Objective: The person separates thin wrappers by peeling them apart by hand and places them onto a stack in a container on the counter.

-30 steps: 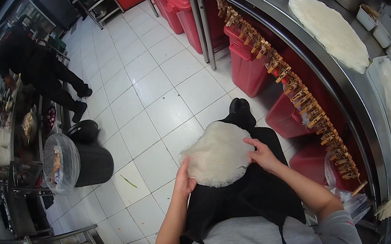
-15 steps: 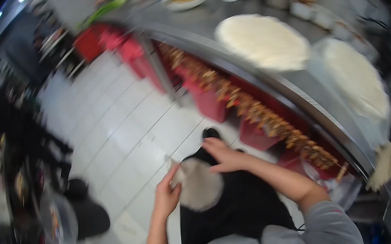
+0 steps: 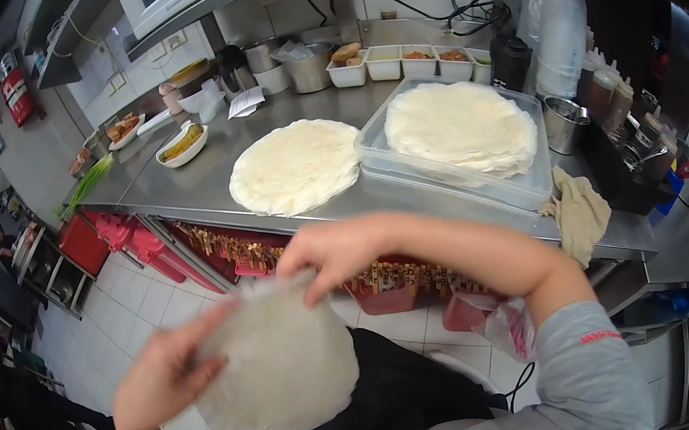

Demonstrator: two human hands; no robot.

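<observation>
A thin, pale flatbread (image 3: 286,366) hangs in front of my black apron, slightly blurred by motion. My left hand (image 3: 175,366) grips its left upper edge, thumb over the near face. On the upper right edge, my right hand (image 3: 334,253) pinches it between thumb and fingers. Beyond my hands, one round flatbread (image 3: 295,167) lies flat on the steel counter (image 3: 192,183). A stack of similar flatbreads (image 3: 459,126) sits in a clear plastic container (image 3: 543,171) to its right.
White tubs (image 3: 384,64) of fillings line the counter's back, with a dish of pickles (image 3: 181,147) at left. A beige cloth (image 3: 579,214) drapes over the front edge. Skewers (image 3: 387,275) hang below, above pink bins (image 3: 381,297).
My view has swung up and round to face the counter. Both hands have risen with the flatbread and now grip its upper edge; the right-hand fingers were extended beside it before.
</observation>
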